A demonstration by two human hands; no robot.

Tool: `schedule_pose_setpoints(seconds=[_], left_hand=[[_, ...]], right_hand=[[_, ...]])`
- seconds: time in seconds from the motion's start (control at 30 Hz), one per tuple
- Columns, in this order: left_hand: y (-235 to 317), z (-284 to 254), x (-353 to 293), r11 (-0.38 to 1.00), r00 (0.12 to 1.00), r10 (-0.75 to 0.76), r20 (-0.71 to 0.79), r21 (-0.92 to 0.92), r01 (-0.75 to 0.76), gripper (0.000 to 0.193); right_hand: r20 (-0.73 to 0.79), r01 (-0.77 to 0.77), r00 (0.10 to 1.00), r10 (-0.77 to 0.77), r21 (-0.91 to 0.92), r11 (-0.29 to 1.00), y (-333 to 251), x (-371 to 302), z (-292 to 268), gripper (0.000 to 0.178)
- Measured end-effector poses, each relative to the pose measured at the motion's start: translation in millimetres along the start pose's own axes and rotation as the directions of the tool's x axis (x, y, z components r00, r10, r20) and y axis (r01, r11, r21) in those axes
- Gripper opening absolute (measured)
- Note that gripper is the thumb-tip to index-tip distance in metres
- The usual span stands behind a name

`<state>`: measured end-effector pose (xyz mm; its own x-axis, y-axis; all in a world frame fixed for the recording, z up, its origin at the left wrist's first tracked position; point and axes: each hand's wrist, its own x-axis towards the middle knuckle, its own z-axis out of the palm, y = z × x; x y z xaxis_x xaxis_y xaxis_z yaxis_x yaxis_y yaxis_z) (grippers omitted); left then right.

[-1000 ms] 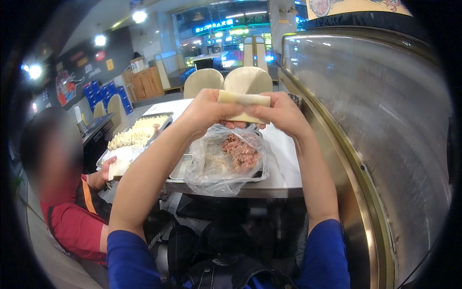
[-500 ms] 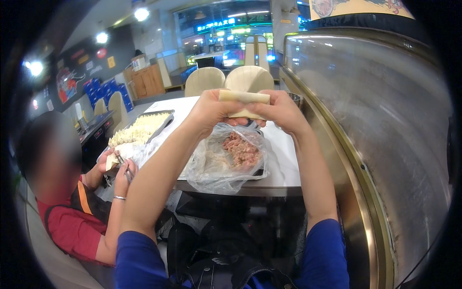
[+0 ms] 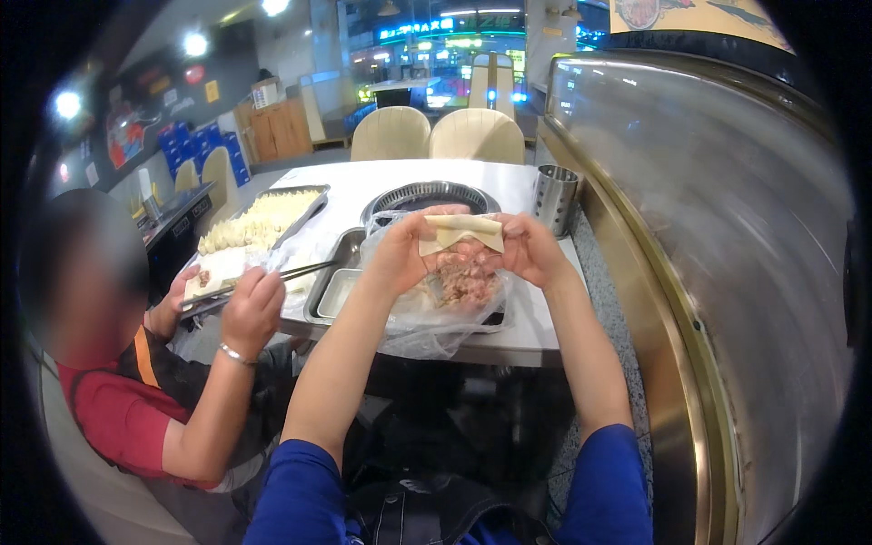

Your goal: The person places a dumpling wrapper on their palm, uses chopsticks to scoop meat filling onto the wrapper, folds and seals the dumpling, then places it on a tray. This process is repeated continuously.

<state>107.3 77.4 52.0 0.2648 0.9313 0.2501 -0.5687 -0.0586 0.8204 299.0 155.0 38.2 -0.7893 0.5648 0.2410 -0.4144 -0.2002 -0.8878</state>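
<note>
Dough wrapper (image 3: 461,224) lowered since earlier frame, nearer minced meat (image 3: 470,286). Left hand (image 3: 406,252), right hand (image 3: 540,251) pinch opposite ends, presumably keeping it spread.

Two hands belong to the wearer, one left hand (image 3: 406,250) and one right hand (image 3: 534,250), with one dough sheet (image 3: 463,223) between them. One co-worker (image 3: 118,409) shows two hands, one bracelet (image 3: 238,353) and one pair of chopsticks (image 3: 304,270). There are one white surface (image 3: 363,174), one round burner (image 3: 431,189), one perforated metal cylinder (image 3: 556,198), one plastic bag (image 3: 422,341) and one heap of minced meat (image 3: 470,285). Two round-backed chairs (image 3: 391,133) stand beyond; three bright lamps (image 3: 195,44) shine. The dumplings (image 3: 268,221) are too crowded to count.
</note>
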Motion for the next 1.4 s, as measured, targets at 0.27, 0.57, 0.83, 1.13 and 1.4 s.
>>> schedule_pose_setpoints(seconds=[0.27,0.57,0.83,1.13,1.4], left_hand=[[-17,-10,-3,0.877,0.994,0.091,-0.058,0.477,-0.052,0.040],[-60,13,-9,0.993,0.982,0.119,-0.143,0.009,-0.119,0.052],[-29,25,-35,0.899,0.869,0.420,-0.260,-0.009,-0.437,0.048],[53,-14,-110,0.756,0.673,0.641,-0.369,0.152,-0.637,0.044],[58,-68,-145,0.746,0.611,0.597,-0.520,0.079,-0.661,0.044]], right_hand=[[-0.165,-0.056,0.986,0.007,-0.294,0.954,10,-5,-4,0.026],[-0.133,0.055,0.989,-0.063,-0.066,0.996,20,-4,11,0.021],[-0.260,-0.050,0.963,-0.062,-0.401,0.915,18,11,22,0.019],[0.258,0.187,0.950,0.174,-0.920,0.343,88,109,75,0.013],[0.142,0.226,0.901,0.410,-0.960,-0.163,130,134,98,0.016]])
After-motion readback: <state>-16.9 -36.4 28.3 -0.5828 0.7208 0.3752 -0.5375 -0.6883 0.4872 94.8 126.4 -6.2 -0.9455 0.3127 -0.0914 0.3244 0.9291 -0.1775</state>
